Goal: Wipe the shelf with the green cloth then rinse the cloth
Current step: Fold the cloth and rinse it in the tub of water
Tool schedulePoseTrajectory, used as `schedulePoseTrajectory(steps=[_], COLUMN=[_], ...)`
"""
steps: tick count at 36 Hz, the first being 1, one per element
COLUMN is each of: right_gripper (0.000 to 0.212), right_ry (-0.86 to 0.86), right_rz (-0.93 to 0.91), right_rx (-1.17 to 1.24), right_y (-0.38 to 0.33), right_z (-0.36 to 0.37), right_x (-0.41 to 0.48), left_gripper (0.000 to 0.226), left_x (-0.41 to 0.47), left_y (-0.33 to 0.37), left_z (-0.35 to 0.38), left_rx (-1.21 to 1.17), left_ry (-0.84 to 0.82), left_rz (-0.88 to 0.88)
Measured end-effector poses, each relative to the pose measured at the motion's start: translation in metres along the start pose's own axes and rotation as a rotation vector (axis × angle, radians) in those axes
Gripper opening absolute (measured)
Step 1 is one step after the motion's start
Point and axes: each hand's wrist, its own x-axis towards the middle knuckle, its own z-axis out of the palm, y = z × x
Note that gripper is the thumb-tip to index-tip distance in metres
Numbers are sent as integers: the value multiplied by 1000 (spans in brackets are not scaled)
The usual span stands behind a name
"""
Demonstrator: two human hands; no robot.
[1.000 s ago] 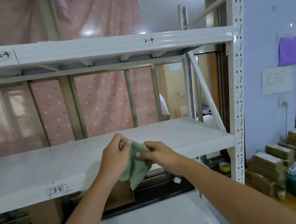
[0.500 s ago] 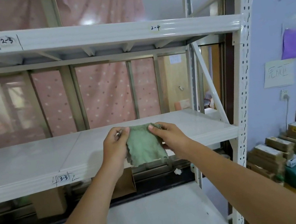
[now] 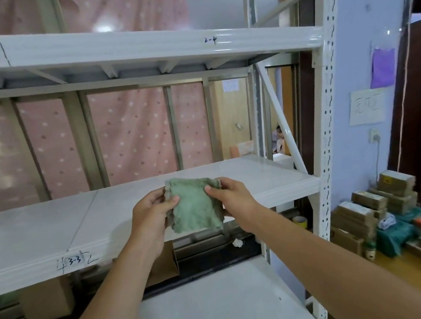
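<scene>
both hands hold the green cloth (image 3: 194,206) up in the air, just in front of the middle shelf (image 3: 248,181) and a little above its front edge, not touching it. the left hand (image 3: 152,215) pinches the cloth's left edge with thumb on the near face and fingers curled behind; the right hand (image 3: 233,197) does the same on the right edge. both hands are closed on the cloth, with only the pinch keeping it up. holding it by two opposite sides spreads it flat and facing the person, which looks like a way to square it up into a pad before pressing it to the shelf; wiping seems not yet begun

the cloth is small, roughly square, pale green with a fuzzy towel-like nap. its edges are ragged and wavy, the lower edge hangs loose and slightly curled, and the left edge shows a greyish fold or second layer. i cannot tell if it is damp

the shelf board is white, glossy and bare here, with a seam to the left of the hands
</scene>
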Motion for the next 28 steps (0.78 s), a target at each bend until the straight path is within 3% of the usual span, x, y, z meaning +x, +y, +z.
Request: schedulePoseTrajectory(steps=[2, 6, 9, 13, 22, 28], right_gripper=[15, 43, 33, 13, 9, 8], right_ry=[30, -29, -34, 197, 499, 655], right_rz=[11, 144, 180, 110, -120, -115], right_rx=[16, 139, 116, -17, -319, -409], right_y=[-1, -2, 3, 10, 0, -13], right_z=[-1, 0, 3, -2, -76, -168], right_x=[1, -2, -10, -10, -34, -62], left_gripper=[25, 23, 24, 22, 24, 22], left_x=[2, 4, 6, 8, -6, -31], left_y=[-1, -3, -6, -14, -38, -55], left_z=[5, 8, 8, 18, 103, 196], left_rx=[-19, -65, -88, -81, -86, -75], left_ry=[15, 38, 19, -36, -192, -336], left_rz=[3, 6, -14, -38, -110, -117])
